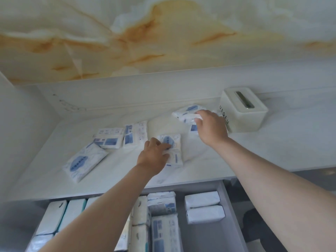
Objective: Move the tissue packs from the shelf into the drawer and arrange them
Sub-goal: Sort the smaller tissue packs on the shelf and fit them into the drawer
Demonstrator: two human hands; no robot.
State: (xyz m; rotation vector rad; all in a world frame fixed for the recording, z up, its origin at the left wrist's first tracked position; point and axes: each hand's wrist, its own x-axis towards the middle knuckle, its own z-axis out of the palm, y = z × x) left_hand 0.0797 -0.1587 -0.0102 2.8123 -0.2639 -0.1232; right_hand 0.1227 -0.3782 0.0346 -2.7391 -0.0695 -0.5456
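Observation:
Several white-and-blue tissue packs lie on the pale marble shelf (254,151). My left hand (154,157) grips one pack (174,151) near the shelf's middle. My right hand (211,126) has closed on another pack (189,111) lifted at the back, with one more pack (193,128) partly hidden under it. Three further packs sit to the left: one (84,161) near the front, two (110,138) (135,134) behind it. Below the shelf the open grey drawer (230,206) holds several packs in rows (162,206).
A white tissue box (243,111) with a slot on top stands on the shelf just right of my right hand. A white side wall (21,124) closes the shelf on the left. Marble-patterned wall rises behind.

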